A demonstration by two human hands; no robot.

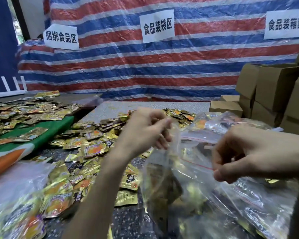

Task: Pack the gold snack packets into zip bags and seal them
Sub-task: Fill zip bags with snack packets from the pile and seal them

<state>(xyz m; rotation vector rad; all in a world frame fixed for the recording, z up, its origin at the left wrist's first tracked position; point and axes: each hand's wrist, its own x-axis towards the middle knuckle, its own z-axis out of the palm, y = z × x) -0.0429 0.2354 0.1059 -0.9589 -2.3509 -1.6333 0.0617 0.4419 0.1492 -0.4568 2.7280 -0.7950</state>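
Two bare hands hold a clear zip bag [188, 180] up by its top edge. The left hand [145, 131] has curled fingers and pinches one end of the bag's mouth. The right hand [248, 152] pinches the other end, at the red zip strip [197, 163], between thumb and fingers. The bag hangs between and below the hands, with gold packets inside, too blurred to count. Whether the mouth is sealed cannot be told.

Loose gold snack packets [86, 147] lie heaped on the dark speckled table [128, 221], beneath and left of the left hand. Further left is a green and orange cloth [41, 135] with more packets on it. Just beyond the right hand lies a second filled bag [223, 121]. Past it, to the right, stand cardboard boxes [274, 94]. Behind both hands hangs a red, white and blue striped sheet [145, 66] bearing paper signs [156, 25].
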